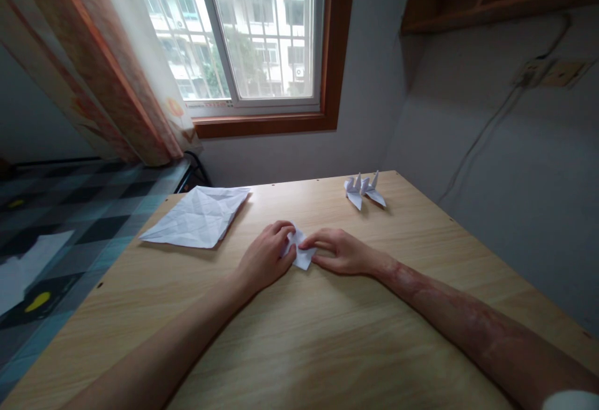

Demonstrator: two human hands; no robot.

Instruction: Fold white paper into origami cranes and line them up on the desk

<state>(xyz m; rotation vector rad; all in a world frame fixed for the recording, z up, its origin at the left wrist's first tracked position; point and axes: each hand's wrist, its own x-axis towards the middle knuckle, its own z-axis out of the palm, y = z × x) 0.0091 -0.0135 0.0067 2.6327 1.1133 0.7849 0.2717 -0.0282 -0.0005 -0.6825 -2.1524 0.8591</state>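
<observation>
A small piece of folded white paper [304,261] lies on the wooden table in front of me. My left hand [267,253] has its curled fingers and thumb on the paper's left side, gripping it and covering part of it. From the right, my right hand [340,251] holds the same paper, its forefinger on the upper surface and its thumb at the lower right edge. How the folds run beneath the fingers is partly hidden.
Two folded paper cranes [366,191] stand near the table's back right corner. Creased white paper sheets [199,216] lie at the back left of the table [299,335]. Left of it is a checked bedspread [93,210] with more white paper [35,266]. A wall rises on the right.
</observation>
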